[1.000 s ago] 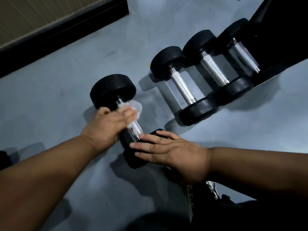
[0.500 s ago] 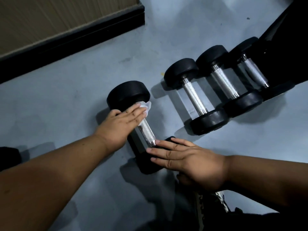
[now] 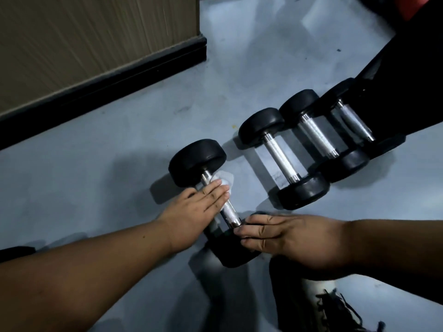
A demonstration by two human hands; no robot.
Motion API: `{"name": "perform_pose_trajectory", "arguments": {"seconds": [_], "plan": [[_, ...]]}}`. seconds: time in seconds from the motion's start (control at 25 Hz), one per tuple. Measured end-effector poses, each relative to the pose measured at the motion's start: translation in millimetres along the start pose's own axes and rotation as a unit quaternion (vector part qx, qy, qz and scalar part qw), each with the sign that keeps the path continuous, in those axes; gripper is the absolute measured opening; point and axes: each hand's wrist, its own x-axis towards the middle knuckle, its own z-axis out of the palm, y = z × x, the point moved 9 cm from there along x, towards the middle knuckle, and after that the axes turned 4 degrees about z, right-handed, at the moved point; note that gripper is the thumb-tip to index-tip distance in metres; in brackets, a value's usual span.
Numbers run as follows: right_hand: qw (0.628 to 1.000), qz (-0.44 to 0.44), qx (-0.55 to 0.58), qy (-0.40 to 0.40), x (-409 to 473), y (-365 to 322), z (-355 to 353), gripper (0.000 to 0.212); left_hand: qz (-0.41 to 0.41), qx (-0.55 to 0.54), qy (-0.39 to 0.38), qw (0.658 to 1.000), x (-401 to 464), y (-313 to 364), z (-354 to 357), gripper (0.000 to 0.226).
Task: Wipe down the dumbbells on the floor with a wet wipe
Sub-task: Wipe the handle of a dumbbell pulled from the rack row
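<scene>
A black dumbbell with a chrome handle lies on the grey floor in front of me. My left hand lies flat over its handle, fingers straight, pressing a white wet wipe against the bar near the far head. My right hand rests with straight fingers on the near head, whose top is hidden under it. Three more dumbbells lie side by side to the right: the nearest, the middle one and the farthest.
A black piece of gym equipment stands over the farthest dumbbell at the right. A wall with a black skirting board runs along the upper left. My shoe is at the bottom right.
My left hand has slid back up the handle toward the far head and flattened from a curled grip. My right hand stays on the near head. The camera view shifted.
</scene>
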Motion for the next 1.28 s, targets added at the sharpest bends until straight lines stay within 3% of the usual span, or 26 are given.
{"name": "perform_pose_trajectory", "arguments": {"seconds": [0.08,0.16,0.28,0.36,0.44,0.52,0.6,0.72,0.8,0.96,1.16,1.28], "plan": [[0.996,0.003,0.014,0.092,12.9,0.4,-7.1,0.071,0.039,-0.004,0.043,0.998,-5.7,17.4,4.3,0.073],[0.984,0.062,0.05,0.161,24.2,1.6,-1.7,0.077,0.073,-0.015,0.067,0.995,-11.2,34.7,13.8,0.067],[0.942,0.116,0.075,0.307,34.4,-12.5,-0.3,0.069,0.08,-0.041,0.066,0.994,-13.4,32.6,28.0,0.076],[0.893,0.168,0.089,0.408,33.8,-13.3,0.2,0.054,0.064,-0.024,0.071,0.995,-10.7,13.3,26.0,0.088],[0.82,0.245,0.125,0.502,28.7,-8.0,1.8,0.045,-0.006,-0.019,0.079,0.997,-6.5,-18.0,16.0,0.092],[0.747,0.303,0.142,0.574,22.6,-11.7,5.3,0.037,-0.067,-0.015,0.086,0.994,-5.5,-28.1,10.4,0.089],[0.712,0.316,0.122,0.615,22.2,-19.6,6.9,0.031,-0.06,-0.014,0.093,0.994,-5.9,-6.3,19.3,0.078],[0.717,0.281,0.063,0.635,26.2,-37.5,9.3,0.026,0.04,-0.036,0.072,0.996,-16.0,34.3,35.3,0.061],[0.717,0.272,0.05,0.64,27.7,-43.1,9.9,0.026,0.076,-0.002,0.071,0.995,-16.2,20.4,25.8,0.063],[0.712,0.264,0.047,0.649,29.5,-45.3,10.8,0.027,-0.041,0.007,0.094,0.995,-8.6,-19.9,9.5,0.08],[0.703,0.242,0.061,0.665,25.9,-40.5,11.0,0.025,0.107,0.004,0.129,0.986,-28.3,36.8,27.3,0.056],[0.703,0.249,0.058,0.663,27.1,-39.7,10.9,0.024,0.039,0.043,0.131,0.99,-17.0,-10.5,11.8,0.075]]}}
